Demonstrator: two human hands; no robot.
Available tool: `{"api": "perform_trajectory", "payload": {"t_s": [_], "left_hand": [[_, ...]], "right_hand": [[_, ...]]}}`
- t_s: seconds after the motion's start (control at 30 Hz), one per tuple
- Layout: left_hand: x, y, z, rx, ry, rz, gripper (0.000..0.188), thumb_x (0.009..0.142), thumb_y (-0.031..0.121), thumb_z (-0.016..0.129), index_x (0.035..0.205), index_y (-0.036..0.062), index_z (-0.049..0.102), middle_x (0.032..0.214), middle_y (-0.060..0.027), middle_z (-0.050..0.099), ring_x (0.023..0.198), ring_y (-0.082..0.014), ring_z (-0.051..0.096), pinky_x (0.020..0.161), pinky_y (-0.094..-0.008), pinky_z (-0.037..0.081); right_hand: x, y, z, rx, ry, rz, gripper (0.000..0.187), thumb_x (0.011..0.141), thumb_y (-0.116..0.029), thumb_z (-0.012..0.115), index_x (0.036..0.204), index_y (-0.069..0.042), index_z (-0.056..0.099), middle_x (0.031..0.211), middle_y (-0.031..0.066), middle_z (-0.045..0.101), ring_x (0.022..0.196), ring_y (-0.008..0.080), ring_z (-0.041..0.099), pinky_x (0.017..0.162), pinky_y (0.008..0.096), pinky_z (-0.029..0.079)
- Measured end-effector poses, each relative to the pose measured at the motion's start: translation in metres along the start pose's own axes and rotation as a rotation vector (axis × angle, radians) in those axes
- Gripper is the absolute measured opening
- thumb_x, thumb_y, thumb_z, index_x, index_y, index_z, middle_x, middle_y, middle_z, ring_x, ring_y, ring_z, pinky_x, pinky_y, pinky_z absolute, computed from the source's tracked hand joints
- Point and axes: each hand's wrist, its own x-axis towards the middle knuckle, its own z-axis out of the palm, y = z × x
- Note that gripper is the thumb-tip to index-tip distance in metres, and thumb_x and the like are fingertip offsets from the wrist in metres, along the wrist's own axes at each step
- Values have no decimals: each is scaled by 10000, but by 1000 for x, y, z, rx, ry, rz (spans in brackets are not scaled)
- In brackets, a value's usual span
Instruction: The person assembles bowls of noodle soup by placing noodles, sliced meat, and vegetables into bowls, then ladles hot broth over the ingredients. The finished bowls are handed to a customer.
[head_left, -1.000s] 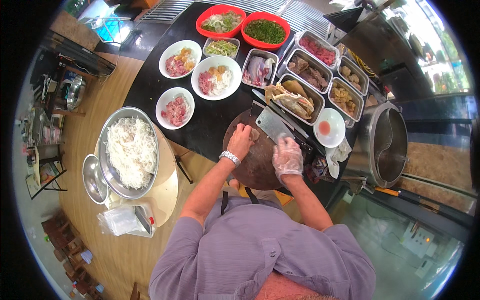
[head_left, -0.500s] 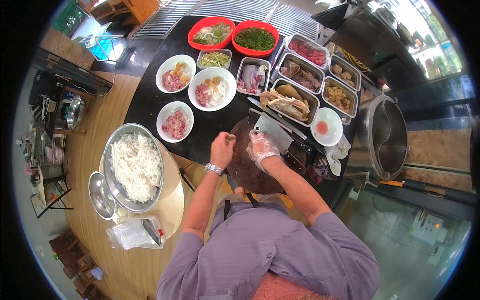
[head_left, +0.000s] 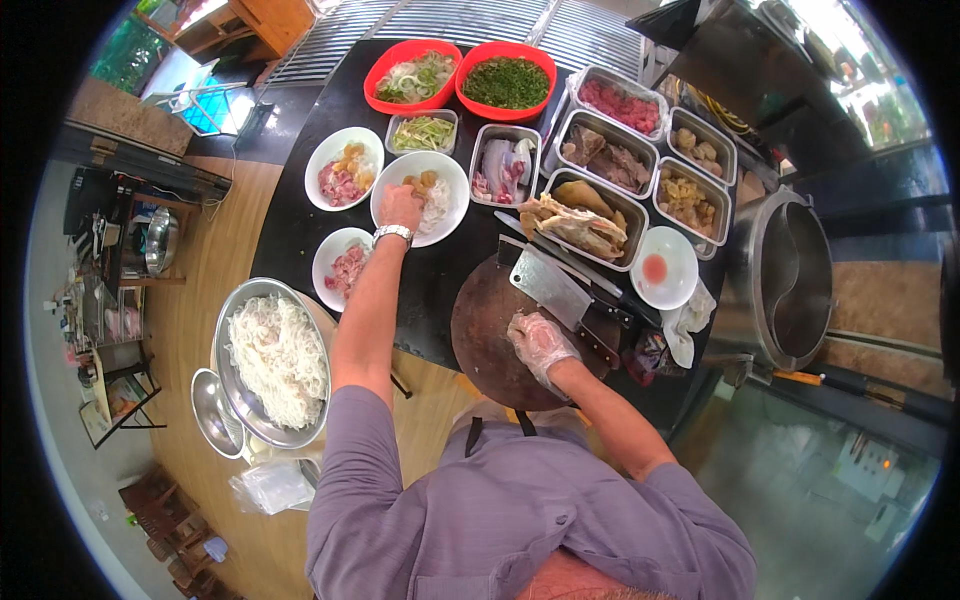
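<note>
Over the middle white bowl (head_left: 455, 225), which holds white noodles, pink meat and yellowish-brown pieces, my bare left hand (head_left: 403, 207) reaches down with its fingers closed together. What those fingers hold, if anything, is hidden. My right hand (head_left: 541, 345), in a clear plastic glove, rests curled on the round brown chopping board (head_left: 485, 345); its palm side cannot be seen. Just beyond it lies a cleaver (head_left: 550, 286), its dark handle pointing right. A long knife (head_left: 565, 250) lies farther back. Bowls of meat (head_left: 345, 172) stand left and near left.
A steel basin of white noodles (head_left: 275, 360) and a strainer (head_left: 215, 410) sit at left. Red tubs of greens (head_left: 505, 78) stand at the back. Steel trays of meat (head_left: 605, 155) fill the right, beside a white bowl (head_left: 665, 270) and a large divided pot (head_left: 790, 280).
My left hand has moved from beside the chopping board, forward and left, to the middle bowl. My right hand has drawn back toward me from the cleaver blade, staying over the board.
</note>
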Motion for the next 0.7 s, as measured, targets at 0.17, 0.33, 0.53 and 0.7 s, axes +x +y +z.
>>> {"api": "perform_trajectory", "payload": {"t_s": [0.17, 0.33, 0.53, 0.7], "left_hand": [[-32, -3, -17, -189, 258, 79, 362, 828, 248, 757, 1122, 38, 753, 1055, -210, 671, 1012, -386, 641, 921, -469, 523], [-60, 1, -17, -171, 228, 203, 268, 845, 152, 769, 1075, 17, 748, 988, -176, 641, 1002, -371, 619, 907, -462, 511], [-74, 9, -4, 89, 213, 286, 166, 885, 238, 738, 878, 73, 726, 917, -99, 615, 922, -320, 618, 838, -471, 494], [-80, 17, -9, 202, 122, 234, 276, 918, 345, 706, 803, 95, 721, 852, -96, 673, 830, -348, 654, 757, -514, 494]], "right_hand": [[-18, -8, -32, 143, 145, -135, 214, 951, -228, 695, 1071, -57, 742, 1082, 215, 695, 967, 393, 676, 852, 459, 553], [-41, 19, -102, 373, 268, -53, 270, 961, -237, 692, 1147, -46, 740, 1066, 198, 704, 1008, 357, 686, 910, 407, 543], [-12, 137, -229, 439, 783, 241, 261, 939, -234, 729, 1134, -65, 770, 1062, 183, 763, 1000, 305, 733, 877, 380, 567], [33, 229, -309, -302, 988, 177, 249, 922, -289, 680, 960, -49, 736, 903, 196, 717, 855, 407, 687, 774, 502, 545]]}}
